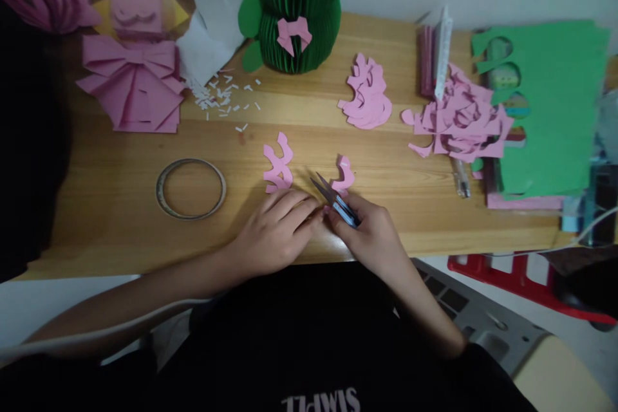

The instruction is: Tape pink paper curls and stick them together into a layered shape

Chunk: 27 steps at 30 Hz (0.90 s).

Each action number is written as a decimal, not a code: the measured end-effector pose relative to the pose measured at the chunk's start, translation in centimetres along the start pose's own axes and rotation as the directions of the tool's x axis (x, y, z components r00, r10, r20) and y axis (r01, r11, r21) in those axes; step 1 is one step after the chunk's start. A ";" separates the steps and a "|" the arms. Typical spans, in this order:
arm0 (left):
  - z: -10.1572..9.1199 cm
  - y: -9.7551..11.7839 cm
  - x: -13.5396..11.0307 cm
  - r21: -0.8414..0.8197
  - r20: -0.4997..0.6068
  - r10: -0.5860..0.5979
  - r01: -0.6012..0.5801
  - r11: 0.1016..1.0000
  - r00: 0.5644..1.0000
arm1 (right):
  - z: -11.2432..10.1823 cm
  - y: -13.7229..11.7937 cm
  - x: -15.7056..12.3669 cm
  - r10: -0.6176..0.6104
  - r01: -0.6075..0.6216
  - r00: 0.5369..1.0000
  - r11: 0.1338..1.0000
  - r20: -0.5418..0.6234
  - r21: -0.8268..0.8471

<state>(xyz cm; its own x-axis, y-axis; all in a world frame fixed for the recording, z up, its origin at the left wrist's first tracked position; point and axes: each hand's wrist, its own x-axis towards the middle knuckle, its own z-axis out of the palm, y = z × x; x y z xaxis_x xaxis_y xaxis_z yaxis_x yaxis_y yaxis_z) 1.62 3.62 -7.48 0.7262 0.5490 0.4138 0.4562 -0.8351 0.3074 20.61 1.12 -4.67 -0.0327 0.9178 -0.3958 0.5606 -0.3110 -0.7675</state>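
My right hand [374, 238] grips small blue-handled snips [335, 201], blades pointing up and left over the wooden table [120, 232]. A curled pink paper cutout [344, 175] lies just beyond the blades. My left hand [280, 228] rests palm down on the table, fingertips meeting the right hand, holding nothing that I can see. Another pink cutout [279, 164] lies just above the left hand.
A tape ring [190, 188] lies left of my hands. Pink folded bows [132, 80] sit far left, a green honeycomb paper figure [294, 6] at the back. Pink cutouts [367, 93], pink scraps [461, 119], a pen [461, 177] and green sheets [555, 96] are at the right.
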 end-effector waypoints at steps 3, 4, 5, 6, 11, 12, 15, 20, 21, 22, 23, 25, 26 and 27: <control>0.2 0.1 -0.1 0.037 -0.003 -0.004 0.004 0.999 1.000 | 0.0 -0.1 -0.2 0.015 -0.016 0.999 1.000 -0.036 -0.004; 0.2 0.1 -0.1 0.046 -0.006 0.000 0.001 0.999 1.000 | 0.0 -0.2 -0.2 0.017 -0.018 0.999 1.000 -0.049 -0.011; 0.2 0.1 -0.1 0.056 -0.009 0.005 -0.005 0.998 1.000 | 0.0 -0.2 -0.2 0.018 -0.020 0.998 1.000 -0.059 -0.020; 0.2 0.1 0.0 0.067 -0.012 0.014 -0.013 0.998 1.000 | 0.1 -0.3 -0.2 0.017 -0.019 0.998 0.999 -0.066 -0.027; 0.0 0.2 0.0 0.122 -0.014 0.043 -0.041 0.992 0.999 | 0.2 -0.4 0.1 0.004 -0.011 0.996 0.997 -0.085 -0.080; 0.1 0.2 0.0 0.131 -0.012 0.043 -0.041 0.991 0.999 | 0.2 -0.4 0.2 0.003 -0.011 0.996 0.996 -0.086 -0.089; 0.2 0.3 -0.1 0.162 -0.005 0.049 -0.047 0.986 0.999 | 0.2 -0.3 0.3 0.006 -0.016 0.996 0.994 -0.090 -0.107; 0.1 0.5 0.0 0.219 0.002 0.085 -0.083 0.972 0.996 | 0.3 -0.3 0.4 -0.024 0.016 0.995 0.996 -0.101 -0.082; 0.0 0.5 0.0 0.228 0.005 0.087 -0.086 0.970 0.996 | 0.3 -0.3 0.5 -0.029 0.022 0.994 0.997 -0.101 -0.069; -0.1 0.5 0.1 0.223 0.011 0.079 -0.080 0.972 0.997 | 0.3 -0.2 0.5 -0.032 0.028 0.995 0.998 -0.098 -0.050; -0.2 0.5 0.2 0.200 0.017 0.061 -0.063 0.978 0.998 | 0.2 -0.1 0.4 -0.035 0.032 0.995 0.999 -0.093 -0.028; -0.3 0.4 0.4 0.093 0.034 -0.017 0.014 0.996 0.999 | -0.2 0.3 0.3 -0.034 0.034 0.995 0.999 -0.089 0.002; -0.3 0.4 0.6 0.022 0.043 -0.071 0.070 0.997 0.997 | -0.5 0.6 0.2 -0.025 0.024 0.994 1.000 -0.107 -0.004; -0.2 0.3 0.7 -0.044 0.046 -0.123 0.125 0.991 0.991 | -0.9 1.0 0.1 -0.010 0.006 0.990 1.000 -0.143 -0.031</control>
<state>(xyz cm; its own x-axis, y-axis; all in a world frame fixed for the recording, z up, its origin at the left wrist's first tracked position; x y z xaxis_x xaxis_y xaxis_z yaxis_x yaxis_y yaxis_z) 2.13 3.76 -6.90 0.6875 0.6454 0.3330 0.5201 -0.7576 0.3945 21.97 1.13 -5.02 0.0806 0.9468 -0.3115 0.5855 -0.2979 -0.7540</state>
